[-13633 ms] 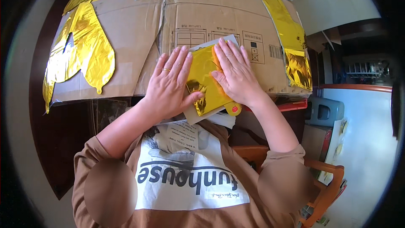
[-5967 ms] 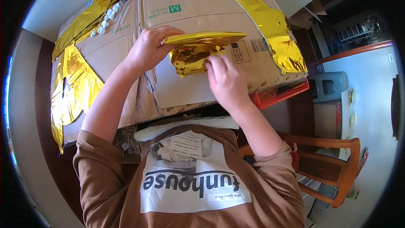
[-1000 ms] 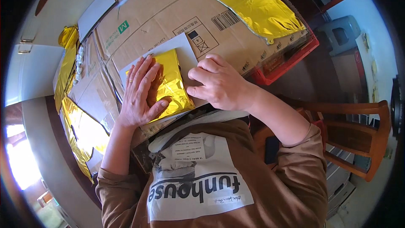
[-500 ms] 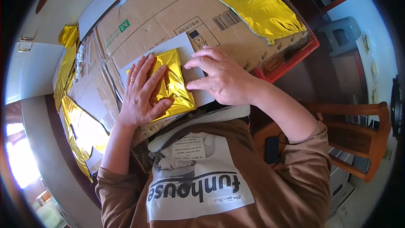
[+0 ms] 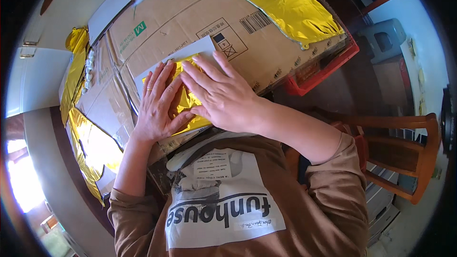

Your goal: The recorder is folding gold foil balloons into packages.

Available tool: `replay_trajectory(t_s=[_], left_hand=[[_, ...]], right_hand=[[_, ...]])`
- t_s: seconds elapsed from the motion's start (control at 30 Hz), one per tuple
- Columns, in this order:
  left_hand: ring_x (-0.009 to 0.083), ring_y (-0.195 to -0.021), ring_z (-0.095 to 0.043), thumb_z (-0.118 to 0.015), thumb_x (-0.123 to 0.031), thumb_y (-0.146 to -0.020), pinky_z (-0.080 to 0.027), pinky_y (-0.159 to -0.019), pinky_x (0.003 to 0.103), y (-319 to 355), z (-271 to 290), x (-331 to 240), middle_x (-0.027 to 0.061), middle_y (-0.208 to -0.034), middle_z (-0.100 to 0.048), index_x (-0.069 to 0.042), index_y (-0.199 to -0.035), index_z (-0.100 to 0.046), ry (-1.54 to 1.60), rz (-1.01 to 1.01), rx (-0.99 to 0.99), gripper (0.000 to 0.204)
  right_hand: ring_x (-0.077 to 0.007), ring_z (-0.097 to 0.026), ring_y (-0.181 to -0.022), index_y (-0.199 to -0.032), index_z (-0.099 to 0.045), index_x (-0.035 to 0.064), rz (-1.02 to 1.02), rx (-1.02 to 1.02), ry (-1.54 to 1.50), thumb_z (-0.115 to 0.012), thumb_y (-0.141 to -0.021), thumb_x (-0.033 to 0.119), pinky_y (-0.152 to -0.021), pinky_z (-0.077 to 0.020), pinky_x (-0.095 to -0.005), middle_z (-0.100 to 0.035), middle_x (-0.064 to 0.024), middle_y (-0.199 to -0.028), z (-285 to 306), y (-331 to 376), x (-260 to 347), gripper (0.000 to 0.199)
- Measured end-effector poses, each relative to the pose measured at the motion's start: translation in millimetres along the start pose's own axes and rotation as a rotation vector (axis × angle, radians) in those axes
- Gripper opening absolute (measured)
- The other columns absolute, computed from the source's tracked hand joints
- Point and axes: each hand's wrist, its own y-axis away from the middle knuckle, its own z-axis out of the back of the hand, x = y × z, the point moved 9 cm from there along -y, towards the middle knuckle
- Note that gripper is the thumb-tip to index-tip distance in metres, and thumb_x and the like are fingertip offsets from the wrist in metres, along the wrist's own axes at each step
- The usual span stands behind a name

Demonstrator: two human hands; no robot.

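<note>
A shiny gold foil piece (image 5: 186, 101), roughly square, lies on a pale board (image 5: 202, 46) in front of me. My left hand (image 5: 154, 102) rests flat over its left part, fingers stretched out; one finger wears a ring. Across the right part of the foil lies my right hand (image 5: 228, 97), palm down with its fingers extended and slightly spread. The two thumbs nearly meet near the foil's lower edge. Both hands cover much of the foil, so its right edge is hidden.
Flattened cardboard (image 5: 176, 14) covers the work surface. A larger gold foil sheet (image 5: 285, 9) lies at the far right, and more gold foil (image 5: 78, 128) hangs at the left. A red crate (image 5: 326, 71) sticks out beneath the cardboard. To the right stands a wooden chair (image 5: 421, 154).
My right hand has moved left from the foil's right edge and flattened onto the foil, its fingers straightening from a curl. My left hand stays in place.
</note>
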Motion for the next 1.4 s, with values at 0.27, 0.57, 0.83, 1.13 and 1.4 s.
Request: replay_trajectory(t_s=[0.27,0.57,0.83,1.13,1.4], left_hand=[[0.0425,-0.152,-0.027,-0.053,-0.068,-0.093,-0.016,-0.123,0.056,4,0,2,0.0236,-0.162,-0.033,-0.006,-0.155,-0.041,0.005,0.019,0.003,0.088],[0.0421,-0.148,-0.032,-0.062,-0.060,-0.090,-0.020,-0.122,0.055,4,6,-5,0.0234,-0.157,-0.038,-0.009,-0.151,-0.046,0.003,0.036,-0.052,0.081],[0.0425,-0.146,-0.035,-0.063,-0.055,-0.090,-0.023,-0.121,0.055,9,8,-6,0.0243,-0.155,-0.040,-0.006,-0.148,-0.047,-0.024,0.103,-0.119,0.077],[0.0426,-0.146,-0.035,-0.063,-0.050,-0.092,-0.024,-0.121,0.054,16,13,-1,0.0243,-0.155,-0.040,-0.004,-0.149,-0.044,0.010,0.176,-0.132,0.076],[0.0430,-0.146,-0.034,-0.064,-0.047,-0.093,-0.025,-0.121,0.053,18,12,-1,0.0243,-0.156,-0.039,-0.003,-0.150,-0.043,0.012,0.191,-0.133,0.075]], right_hand=[[-0.0319,-0.025,-0.153,-0.153,-0.041,0.0010,-0.063,0.097,0.078,-0.058,-0.097,0.051,-0.125,-0.0114,-0.0565,-0.033,-0.0158,-0.163,-5,19,-14,0.077],[-0.0333,-0.016,-0.157,-0.158,-0.028,0.0018,-0.157,0.201,-0.033,-0.054,-0.101,0.046,-0.126,-0.0080,-0.0556,-0.021,-0.0185,-0.168,29,22,-27,0.078],[-0.0362,-0.022,-0.155,-0.155,-0.034,-0.0007,-0.077,0.193,-0.047,-0.068,-0.090,0.040,-0.122,-0.0130,-0.0632,-0.024,-0.0205,-0.166,-7,50,40,0.084],[-0.0366,-0.041,-0.143,-0.141,-0.053,0.0026,-0.071,0.029,0.027,-0.070,-0.091,0.036,-0.120,-0.0240,-0.0589,-0.046,-0.0188,-0.153,21,53,17,0.063],[-0.0197,-0.064,-0.061,-0.093,-0.072,-0.0005,-0.712,-0.130,-0.588,-0.075,-0.092,0.022,-0.059,-0.0514,-0.0321,-0.066,-0.0103,-0.071,24,74,-27,0.023]])
